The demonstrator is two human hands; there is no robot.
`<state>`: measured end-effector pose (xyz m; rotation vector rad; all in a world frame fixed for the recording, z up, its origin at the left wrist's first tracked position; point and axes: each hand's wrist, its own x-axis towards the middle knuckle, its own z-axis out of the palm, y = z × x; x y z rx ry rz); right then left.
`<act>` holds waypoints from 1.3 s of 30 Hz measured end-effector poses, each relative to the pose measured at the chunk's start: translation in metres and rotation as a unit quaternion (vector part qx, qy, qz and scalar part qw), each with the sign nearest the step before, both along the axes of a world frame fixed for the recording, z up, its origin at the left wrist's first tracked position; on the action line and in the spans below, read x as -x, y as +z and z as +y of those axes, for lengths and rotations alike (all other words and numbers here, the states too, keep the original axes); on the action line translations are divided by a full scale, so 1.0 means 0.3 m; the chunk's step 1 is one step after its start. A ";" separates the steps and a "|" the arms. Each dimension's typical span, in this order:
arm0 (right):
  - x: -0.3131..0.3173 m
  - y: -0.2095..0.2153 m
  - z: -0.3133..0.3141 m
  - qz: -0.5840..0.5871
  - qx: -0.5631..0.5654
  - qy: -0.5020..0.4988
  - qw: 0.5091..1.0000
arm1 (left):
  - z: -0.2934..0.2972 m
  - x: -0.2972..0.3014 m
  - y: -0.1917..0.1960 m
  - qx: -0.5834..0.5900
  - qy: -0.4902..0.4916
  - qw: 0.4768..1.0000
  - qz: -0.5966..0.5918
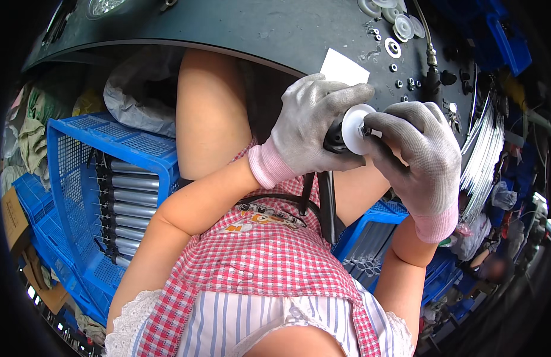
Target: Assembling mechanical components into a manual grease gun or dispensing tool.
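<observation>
Fingers of the right hand [419, 156] pinch the white plastic disc [354, 128] — left hand [311, 125] grips the black rod [329, 196] behind it, axis running downward.

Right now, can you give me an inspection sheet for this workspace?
Surface: dark bench, curved by the lens, above the lap.
Job's things: white disc on a black part, held between both hands.
Clutter: white washers, nuts, a white card on the bench.
Hands: left hand in a grey glove grips the black part; right hand, gloved, pinches at the disc's centre.
Cables: black hose hangs below the hands; wire coil at right.
Surroundings: blue crate with metal tubes at left; more blue crates at right.
</observation>
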<state>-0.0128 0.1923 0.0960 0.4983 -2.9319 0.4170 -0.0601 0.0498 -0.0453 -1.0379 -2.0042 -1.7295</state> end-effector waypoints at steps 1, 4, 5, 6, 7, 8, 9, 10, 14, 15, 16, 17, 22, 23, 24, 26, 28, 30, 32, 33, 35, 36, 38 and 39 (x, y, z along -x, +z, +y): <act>0.002 -0.002 -0.001 0.001 0.009 0.003 1.000 | -0.004 0.000 0.002 0.005 0.001 1.000 0.009; 0.001 -0.001 0.000 0.006 -0.003 0.007 1.000 | -0.009 0.002 0.002 0.007 -0.001 1.000 0.017; 0.001 -0.002 0.001 0.005 -0.003 0.008 1.000 | -0.009 0.003 0.001 0.006 -0.005 1.000 0.015; 0.002 -0.003 0.001 0.007 0.015 0.004 1.000 | -0.009 0.003 0.000 0.007 -0.003 1.000 0.015; 0.004 -0.005 0.001 0.008 0.033 0.000 0.999 | -0.010 0.002 -0.002 0.005 0.000 1.000 0.007; 0.002 -0.002 0.001 0.008 0.031 -0.003 0.999 | -0.005 0.002 -0.002 0.000 -0.002 1.000 0.000; 0.000 0.001 0.000 0.018 0.050 -0.015 0.998 | 0.000 0.003 -0.003 -0.002 -0.005 1.000 0.000; -0.001 0.003 0.000 0.029 0.069 -0.027 0.997 | 0.006 0.002 -0.006 -0.001 -0.008 1.000 0.003; 0.007 -0.033 0.043 -0.029 0.197 -0.062 0.978 | 0.005 -0.015 -0.015 0.027 -0.018 0.998 -0.050; 0.015 -0.105 0.049 -0.037 0.270 -0.025 0.962 | 0.002 -0.017 -0.023 0.030 -0.013 0.998 -0.048; 0.018 -0.160 0.057 -0.038 0.281 0.009 0.959 | 0.003 -0.020 -0.031 0.020 -0.004 0.999 -0.050; 0.003 -0.171 0.059 -0.061 0.312 -0.027 0.948 | 0.006 -0.021 -0.029 0.007 0.001 0.999 -0.053; -0.046 -0.208 0.066 -0.014 0.393 -0.151 0.907 | -0.004 -0.018 -0.017 0.028 -0.026 0.997 -0.071; -0.034 -0.222 0.049 -0.001 0.391 -0.117 0.913 | -0.005 -0.019 -0.020 0.028 -0.024 0.997 -0.073; -0.028 -0.229 0.041 0.013 0.389 -0.083 0.918 | -0.007 -0.018 -0.024 0.029 -0.023 0.997 -0.072; -0.047 -0.210 0.047 -0.059 0.365 -0.092 0.925 | -0.008 -0.014 -0.029 0.011 -0.030 0.997 -0.073; -0.064 -0.227 0.047 0.002 0.407 -0.164 0.899 | -0.006 -0.015 -0.026 0.009 -0.030 0.997 -0.073; -0.040 -0.255 0.024 0.036 0.434 -0.107 0.894 | -0.005 -0.018 -0.024 0.008 -0.029 0.997 -0.073; -0.068 -0.220 0.033 -0.056 0.372 -0.168 0.911 | -0.006 -0.018 -0.025 0.014 -0.023 0.997 -0.072; -0.065 -0.225 0.031 -0.011 0.383 -0.194 0.903 | -0.008 -0.018 -0.025 0.015 -0.022 0.997 -0.071; -0.053 -0.259 0.029 0.056 0.406 -0.181 0.894 | -0.011 -0.019 -0.022 0.023 -0.026 0.997 -0.072; -0.043 -0.257 0.003 0.042 0.427 -0.154 0.890 | -0.012 -0.017 -0.025 0.024 -0.027 0.997 -0.071; -0.049 -0.266 0.037 -0.030 0.406 -0.099 0.908 | -0.009 -0.014 -0.033 0.018 -0.021 0.998 -0.055; -0.055 -0.267 0.035 -0.023 0.416 -0.119 0.901 | -0.007 -0.013 -0.032 0.017 -0.022 0.998 -0.055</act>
